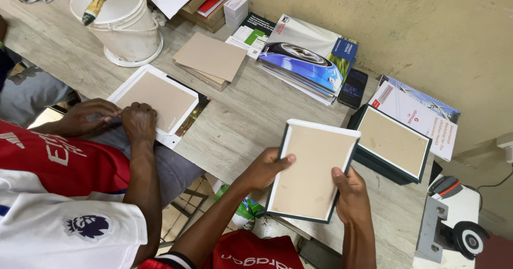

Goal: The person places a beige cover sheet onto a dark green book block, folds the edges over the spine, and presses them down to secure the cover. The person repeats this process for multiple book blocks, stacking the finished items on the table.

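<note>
I hold a dark green book cover (312,170) above the table's near edge, its tan inner board and white turned-in edges facing up. My left hand (267,167) grips its left edge with the thumb on top. My right hand (350,194) grips the lower right edge. Just right of it, a stack of similar green covers (393,140) lies on the wooden table (240,124). At the left, a co-worker in a red and white shirt presses both hands (115,118) onto the corner of a white-edged tan board (160,100).
A white bucket (125,25) with a paint brush across it stands at the back left. Tan boards (211,59), a pile of magazines (304,55), a black phone (352,87) and a spiral-bound booklet (422,114) line the wall. A grey machine (449,223) sits at the lower right.
</note>
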